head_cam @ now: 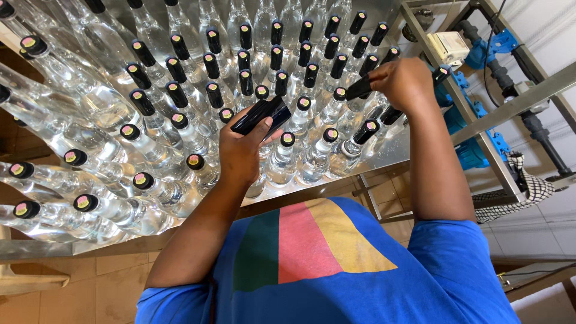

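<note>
Many clear glass bottles (180, 120) with black neck sleeves and pink-yellow caps stand packed on a shiny metal table (336, 183). My left hand (243, 150) grips a small stack of flat black sleeves (262, 114) above the front rows. My right hand (405, 81) pinches a single black sleeve (360, 89) and holds it over a bottle neck near the table's right edge. Bottles right under both hands are partly hidden.
A grey metal frame (480, 120) with blue pipe fittings (474, 153) and a small beige box (450, 45) stands to the right. A checked cloth (528, 189) hangs on it. Tan floor tiles (108, 282) lie below the table's front edge.
</note>
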